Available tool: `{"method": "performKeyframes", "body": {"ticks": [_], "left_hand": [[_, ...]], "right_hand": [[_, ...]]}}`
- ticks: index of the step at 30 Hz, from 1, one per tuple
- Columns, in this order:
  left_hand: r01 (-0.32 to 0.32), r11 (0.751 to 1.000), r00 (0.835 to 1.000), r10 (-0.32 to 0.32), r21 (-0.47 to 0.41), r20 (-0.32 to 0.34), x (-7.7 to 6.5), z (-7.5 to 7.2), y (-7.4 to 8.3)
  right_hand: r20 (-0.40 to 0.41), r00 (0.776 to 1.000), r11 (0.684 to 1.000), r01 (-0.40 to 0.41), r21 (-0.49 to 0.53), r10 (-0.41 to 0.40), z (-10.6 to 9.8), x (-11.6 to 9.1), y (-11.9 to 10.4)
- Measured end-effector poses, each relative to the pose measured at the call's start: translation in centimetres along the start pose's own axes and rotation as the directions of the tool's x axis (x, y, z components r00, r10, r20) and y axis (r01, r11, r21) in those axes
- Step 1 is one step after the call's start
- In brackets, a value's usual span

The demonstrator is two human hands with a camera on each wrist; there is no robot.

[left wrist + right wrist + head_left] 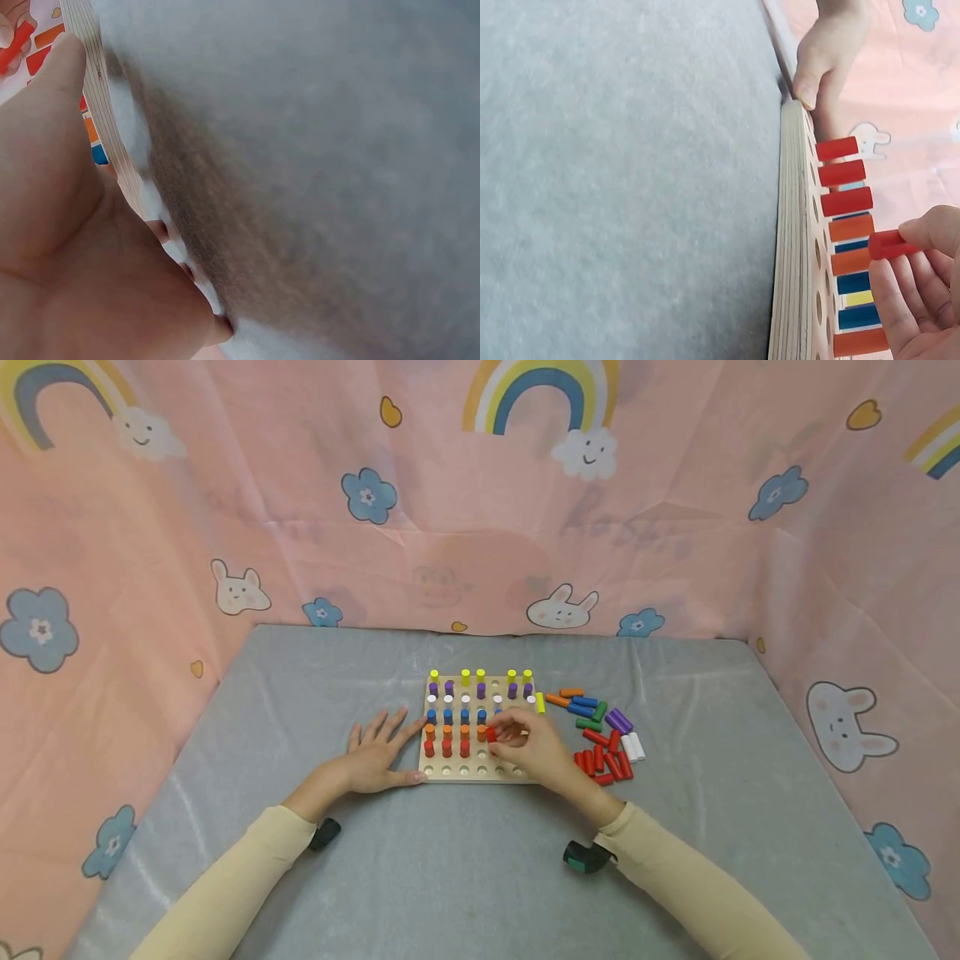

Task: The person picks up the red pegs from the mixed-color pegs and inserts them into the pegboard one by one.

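Row of three upright red cylindrical pegs (pixel 447 748) on the pale wooden pegboard (pixel 473 777), left side, second line from the near edge. Right hand (pixel 534 745): thumb and fingers clamped on another, the held red peg (pixel 889 244), raised over the board just right of that row. Step in hand, as I judge it: filling the red line. Next move would call for aligning the peg with the bare hole (pixel 482 754) right of the third red, lowering it straight, then loosening the grip. Left hand (pixel 375 762): fingers spread apart, thumb on the board's near left corner, likely steadying it. Loose red pegs (pixel 588 763) lie on the grey cloth-covered bench (pixel 450 868), right of the board.

Hard to make out: right hand hides the right ends of the orange pegs (pixel 447 732) and blue pegs (pixel 447 717); cannot tell how full those rows are. Left-wrist view mostly palm and cloth, held peg cut off at its left border. Yellow peg (pixel 540 702) by the board's right edge: touching or apart, unclear.
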State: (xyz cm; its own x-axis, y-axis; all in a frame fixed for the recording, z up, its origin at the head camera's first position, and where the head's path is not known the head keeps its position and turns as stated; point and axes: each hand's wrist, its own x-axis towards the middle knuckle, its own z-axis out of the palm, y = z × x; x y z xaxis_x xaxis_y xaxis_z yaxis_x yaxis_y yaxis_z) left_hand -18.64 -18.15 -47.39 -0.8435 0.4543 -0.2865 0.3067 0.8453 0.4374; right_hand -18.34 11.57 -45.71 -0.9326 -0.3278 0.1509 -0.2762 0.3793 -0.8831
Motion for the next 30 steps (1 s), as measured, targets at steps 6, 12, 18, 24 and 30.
{"method": "performKeyframes", "body": {"ticks": [6, 12, 18, 24, 30], "left_hand": [[-0.004, 1.0, 1.0, 0.004, 0.004, -0.002, 0.0, 0.0, 0.0], [0.0, 1.0, 1.0, 0.0, 0.002, -0.001, 0.0, 0.0, 0.0], [0.002, 1.0, 1.0, -0.002, 0.0, 0.001, -0.1, -0.1, 0.1], [0.0, 1.0, 1.0, 0.0, -0.002, -0.003, 0.0, 0.0, 0.0], [0.003, 1.0, 1.0, -0.003, 0.0, -0.001, 0.0, -0.1, 0.1]], "right_hand": [[0.002, 1.0, 1.0, 0.012, 0.003, -0.012, 0.5, -0.1, 0.0], [-0.008, 1.0, 0.999, 0.028, 0.021, -0.028, 1.0, -0.1, 0.0], [-0.025, 0.999, 0.999, 0.021, 0.027, -0.021, 1.4, -0.1, 0.1], [-0.03, 1.0, 1.0, 0.008, 0.029, -0.007, 1.8, -0.2, 0.3], [-0.036, 0.999, 1.0, 0.014, 0.023, -0.013, 2.0, -0.2, 0.4]]}}
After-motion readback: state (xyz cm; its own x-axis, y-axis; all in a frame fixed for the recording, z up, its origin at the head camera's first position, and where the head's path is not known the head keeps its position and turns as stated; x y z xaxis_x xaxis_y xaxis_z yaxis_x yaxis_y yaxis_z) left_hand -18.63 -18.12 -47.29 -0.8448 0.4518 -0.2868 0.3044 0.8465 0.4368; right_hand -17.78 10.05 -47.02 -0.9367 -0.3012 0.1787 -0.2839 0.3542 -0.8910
